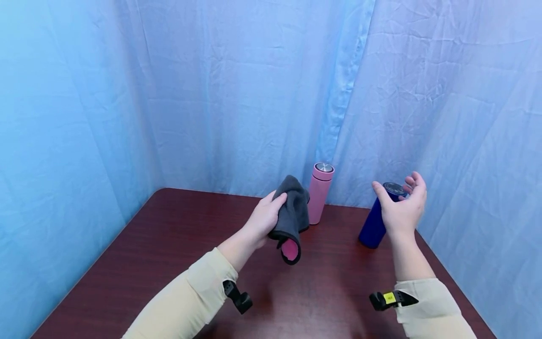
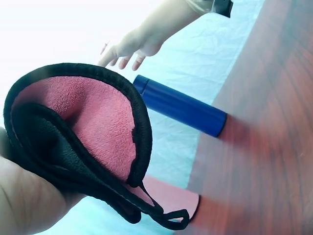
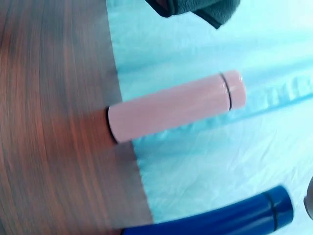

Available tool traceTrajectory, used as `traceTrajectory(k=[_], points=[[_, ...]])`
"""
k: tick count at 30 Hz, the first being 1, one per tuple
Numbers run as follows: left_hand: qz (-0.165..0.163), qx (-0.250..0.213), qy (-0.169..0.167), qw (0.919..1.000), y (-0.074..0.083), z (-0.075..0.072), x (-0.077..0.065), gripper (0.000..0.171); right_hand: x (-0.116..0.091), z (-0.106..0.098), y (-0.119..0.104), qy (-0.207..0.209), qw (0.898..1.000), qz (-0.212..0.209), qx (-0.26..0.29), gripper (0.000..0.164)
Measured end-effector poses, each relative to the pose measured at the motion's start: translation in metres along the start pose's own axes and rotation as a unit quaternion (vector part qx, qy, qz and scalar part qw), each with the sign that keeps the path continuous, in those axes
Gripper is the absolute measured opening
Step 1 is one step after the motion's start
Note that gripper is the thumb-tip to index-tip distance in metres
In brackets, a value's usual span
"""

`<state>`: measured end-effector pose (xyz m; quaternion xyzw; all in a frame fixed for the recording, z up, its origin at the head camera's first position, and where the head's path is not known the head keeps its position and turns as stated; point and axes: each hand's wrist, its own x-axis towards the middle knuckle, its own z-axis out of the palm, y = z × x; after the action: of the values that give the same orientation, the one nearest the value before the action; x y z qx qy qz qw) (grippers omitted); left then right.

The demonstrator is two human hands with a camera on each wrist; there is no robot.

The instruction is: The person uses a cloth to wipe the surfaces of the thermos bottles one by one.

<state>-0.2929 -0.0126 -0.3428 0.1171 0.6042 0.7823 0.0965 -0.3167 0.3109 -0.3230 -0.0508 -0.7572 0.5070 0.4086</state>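
Note:
My left hand [image 1: 263,219] grips a folded cloth [image 1: 292,212], dark grey outside and pink inside, with black edging. The left wrist view shows the cloth's pink face [image 2: 93,117] curled over and a small black hanging loop at one corner. Over on the right, my right hand [image 1: 404,209] is raised beside the top of a blue flask [image 1: 373,228], thumb and fingers spread apart. Seen from the left wrist, those fingers [image 2: 124,61] hang a little away from the flask's lid. The flask stands upright on the table.
A pink flask [image 1: 320,193] with a silver-topped lid stands upright near the table's back edge, just right of the cloth. The dark red wooden table [image 1: 169,245] is bordered by light blue curtains [image 1: 237,94] at the back and both sides.

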Motion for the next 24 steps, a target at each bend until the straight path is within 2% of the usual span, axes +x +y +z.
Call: traceTrajectory(k=[6,13,18,24], points=[[0.003,0.029,-0.006,0.9996,0.010,-0.015,-0.009,0.054,-0.013,0.006,-0.019,-0.060,0.996,-0.034,0.061,0.088],[0.008,0.034,-0.003,0.9994,0.011,-0.033,-0.020,0.051,-0.038,0.011,-0.030,-0.154,0.980,-0.058,0.114,0.080],[0.004,0.031,0.000,0.9995,0.006,-0.044,-0.028,0.051,-0.061,0.016,-0.026,-0.210,0.965,-0.084,0.132,0.076],[-0.006,0.039,-0.001,0.9992,-0.001,-0.055,-0.040,0.050,-0.085,0.022,-0.014,-0.250,0.952,-0.107,0.142,0.077]])
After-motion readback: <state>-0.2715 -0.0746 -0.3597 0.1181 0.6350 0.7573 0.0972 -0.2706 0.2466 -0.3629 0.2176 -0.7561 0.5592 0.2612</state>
